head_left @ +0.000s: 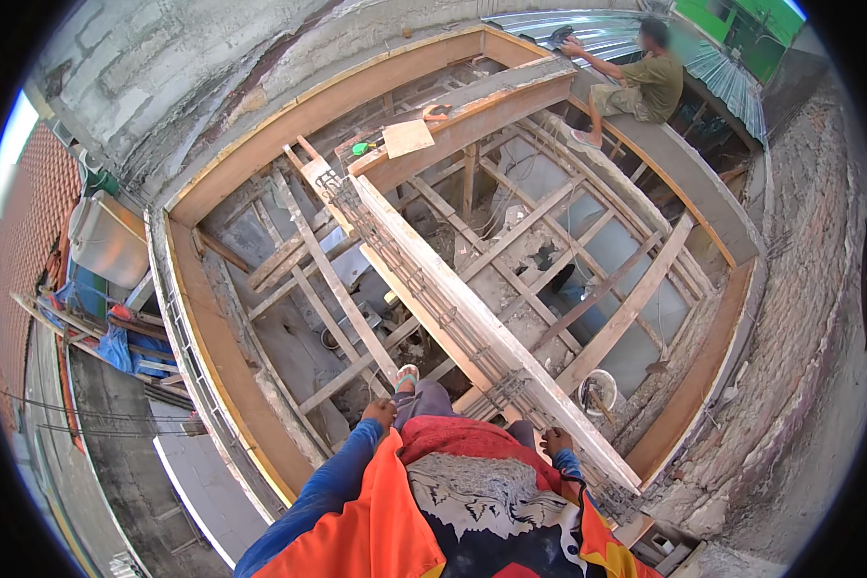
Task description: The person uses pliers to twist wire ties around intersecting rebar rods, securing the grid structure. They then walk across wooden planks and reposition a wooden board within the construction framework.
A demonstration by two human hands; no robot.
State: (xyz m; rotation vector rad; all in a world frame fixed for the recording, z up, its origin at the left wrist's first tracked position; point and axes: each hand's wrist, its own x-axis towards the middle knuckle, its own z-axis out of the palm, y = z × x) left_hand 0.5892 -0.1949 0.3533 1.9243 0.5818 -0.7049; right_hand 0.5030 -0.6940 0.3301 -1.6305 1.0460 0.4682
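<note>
My left hand (380,412) hangs beside my grey-clad thigh (429,400), its fingers curled in, with nothing seen in them. On the other side, my right hand (555,441) is held low, fingers also curled and no object showing. It is nearest to the long wooden formwork board (511,356) that runs diagonally past me. Beside that board lies a cage of steel reinforcing bars (405,275). My sandalled foot (407,376) rests near the end of a narrow timber (342,279).
Timber props and crosspieces (525,236) span a deep opening. A bucket (597,390) stands at right. A plywood piece (408,139), a green tape measure (361,148) and a handsaw (436,113) lie on the far beam. Another person (650,82) sits at the far right corner.
</note>
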